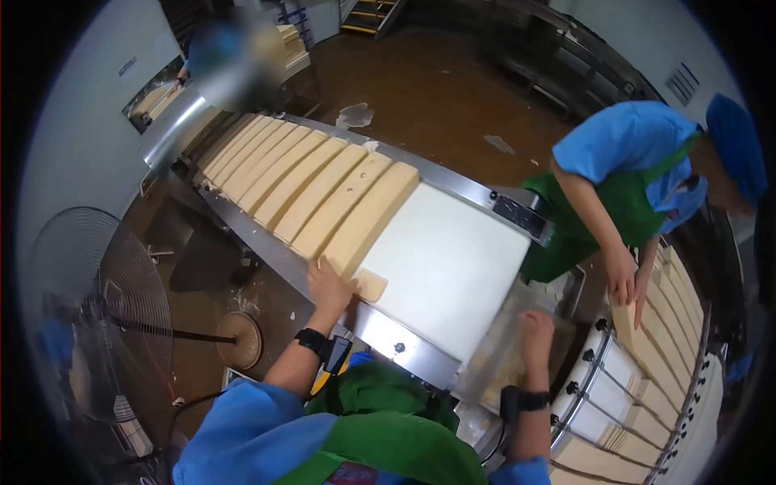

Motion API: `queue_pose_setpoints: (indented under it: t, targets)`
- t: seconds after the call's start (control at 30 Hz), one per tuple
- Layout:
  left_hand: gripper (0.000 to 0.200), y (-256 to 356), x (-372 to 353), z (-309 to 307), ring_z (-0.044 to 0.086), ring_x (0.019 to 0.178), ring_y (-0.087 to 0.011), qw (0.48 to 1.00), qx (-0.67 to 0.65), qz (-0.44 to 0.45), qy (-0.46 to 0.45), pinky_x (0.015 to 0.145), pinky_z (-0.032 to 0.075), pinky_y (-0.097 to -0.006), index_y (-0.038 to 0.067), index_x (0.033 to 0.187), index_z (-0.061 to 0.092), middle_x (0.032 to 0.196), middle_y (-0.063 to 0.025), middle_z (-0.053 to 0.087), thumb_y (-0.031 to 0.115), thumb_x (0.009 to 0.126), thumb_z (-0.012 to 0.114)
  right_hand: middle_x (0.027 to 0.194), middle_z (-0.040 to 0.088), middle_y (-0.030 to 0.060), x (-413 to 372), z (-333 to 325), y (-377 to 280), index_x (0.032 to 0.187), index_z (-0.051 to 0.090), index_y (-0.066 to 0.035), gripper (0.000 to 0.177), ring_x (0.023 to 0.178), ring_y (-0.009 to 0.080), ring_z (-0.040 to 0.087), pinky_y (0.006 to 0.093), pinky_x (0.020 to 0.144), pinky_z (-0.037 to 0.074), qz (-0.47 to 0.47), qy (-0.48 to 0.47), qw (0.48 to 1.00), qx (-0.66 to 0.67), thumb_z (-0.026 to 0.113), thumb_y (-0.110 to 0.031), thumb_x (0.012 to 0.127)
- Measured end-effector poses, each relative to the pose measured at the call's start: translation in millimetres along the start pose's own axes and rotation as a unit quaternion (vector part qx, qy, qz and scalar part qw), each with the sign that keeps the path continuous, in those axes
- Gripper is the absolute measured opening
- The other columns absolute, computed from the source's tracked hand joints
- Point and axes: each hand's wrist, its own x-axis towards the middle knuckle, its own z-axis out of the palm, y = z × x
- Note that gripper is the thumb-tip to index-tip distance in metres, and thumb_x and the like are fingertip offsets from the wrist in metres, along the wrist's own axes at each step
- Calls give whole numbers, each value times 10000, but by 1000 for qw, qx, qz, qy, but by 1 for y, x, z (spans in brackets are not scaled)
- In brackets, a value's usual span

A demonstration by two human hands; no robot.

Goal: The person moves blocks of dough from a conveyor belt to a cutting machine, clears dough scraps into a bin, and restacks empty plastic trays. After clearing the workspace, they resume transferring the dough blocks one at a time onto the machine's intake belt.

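Observation:
Long pale blocks (303, 178) lie side by side across a white conveyor belt (453, 259). My left hand (330, 289) is at the near end of the closest block (373, 218), its fingers against that end. Touching or just beside the fingers, a small flat pale piece (371, 285) rests at the belt's near edge; whether the hand grips it is unclear. My right hand (537, 331) is raised over a clear tray with pale scraps (503, 360), its fingers curled, and whatever it may hold is hidden.
At the right, a co-worker (614, 178) has both hands on a block at a second conveyor (610, 384) with metal guide bars. A floor fan (97, 303) stands left. Another person (218, 48) is at the far end.

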Motion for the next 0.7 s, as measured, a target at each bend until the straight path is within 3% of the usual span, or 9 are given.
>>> queue_pose_setpoints:
  t: [0.07, 0.13, 0.17, 0.33, 0.4, 0.53, 0.57, 0.7]
  targets:
    - [854, -28, 14, 6, 422, 1161, -443, 998, -22, -44, -31, 1004, 369, -464, -81, 1307, 348, 1261, -319, 399, 256, 673, 809, 1106, 629, 191, 29, 48, -34, 1008, 673, -14, 306, 1103, 349, 545, 437, 966, 403, -65, 2, 998, -24, 679, -248, 811]
    - [898, -49, 26, 15, 422, 1158, -463, 989, -98, -10, -110, 1009, 368, -473, -75, 1326, 327, 1251, -325, 404, 282, 660, 813, 1182, 591, 214, 57, 96, -65, 1076, 656, -9, 408, 1162, 369, 501, 462, 1017, 367, -38, -31, 998, -41, 700, -292, 785]
    - [838, -47, 27, 15, 456, 1111, -442, 991, -83, 29, -101, 962, 410, -444, -107, 1250, 358, 1197, -299, 432, 235, 646, 829, 1247, 541, 228, 72, 122, -80, 1142, 618, -2, 482, 1208, 384, 453, 475, 1041, 342, -26, -59, 996, -56, 701, -314, 783]
    - [930, -37, 41, 7, 480, 1068, -419, 982, -55, 48, -173, 935, 433, -449, -127, 1294, 306, 1138, -273, 458, 267, 639, 836, 1440, 328, 280, 140, 207, -174, 1388, 386, 10, 753, 1315, 428, 320, 520, 1085, 286, 9, -135, 986, -96, 633, -441, 838]
    - [990, -34, 47, 2, 478, 1083, -404, 974, -37, 41, -220, 920, 453, -443, -133, 1332, 266, 1145, -262, 460, 312, 649, 828, 1510, 233, 254, 170, 235, -207, 1449, 335, -53, 772, 1350, 415, 278, 526, 1097, 254, 12, -146, 986, -85, 543, -524, 873]
    - [1058, -25, 60, -15, 580, 1030, -376, 944, -8, 16, -329, 784, 554, -408, -143, 1379, 198, 1161, -258, 460, 412, 694, 783, 1533, 178, 254, 222, 265, -267, 1465, 339, -152, 711, 1350, 420, 283, 517, 1084, 283, 25, -154, 985, -73, 481, -553, 895]
    - [1054, -27, 60, -14, 609, 958, -418, 950, -28, 29, -309, 702, 554, -452, -134, 1349, 217, 1151, -292, 471, 432, 675, 797, 1537, 163, 256, 232, 270, -279, 1466, 345, -178, 698, 1343, 425, 295, 514, 1075, 299, 39, -156, 985, -64, 472, -560, 895]
    - [1092, -28, 59, -12, 616, 949, -413, 947, -7, 65, -315, 713, 558, -445, -167, 1356, 191, 1155, -304, 481, 462, 684, 778, 1515, 193, 256, 240, 282, -294, 1446, 363, -179, 682, 1280, 443, 379, 508, 1034, 361, 71, -143, 983, -87, 498, -543, 885]
